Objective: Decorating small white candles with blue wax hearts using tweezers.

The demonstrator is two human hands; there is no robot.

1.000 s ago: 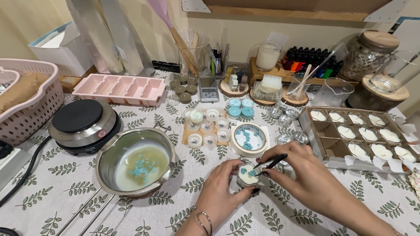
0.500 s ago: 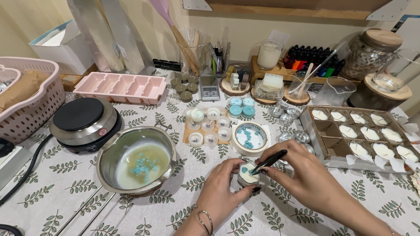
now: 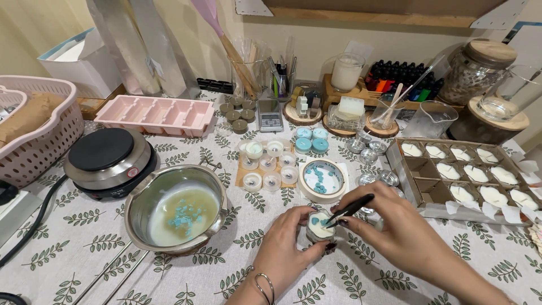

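On leaf-print cloth, one candle cup [image 3: 320,226], two hands, left hand [image 3: 285,244], right hand [image 3: 395,226]

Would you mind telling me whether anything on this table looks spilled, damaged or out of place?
Nothing stands out. The left hand steadies a small candle cup, the right hand works black tweezers over it, and nothing looks spilled.

One head-worn camera looks steeply down and forward from close above the table [image 3: 84,226], hands low in centre frame, the back wall [image 3: 339,34] crossing the top edge.
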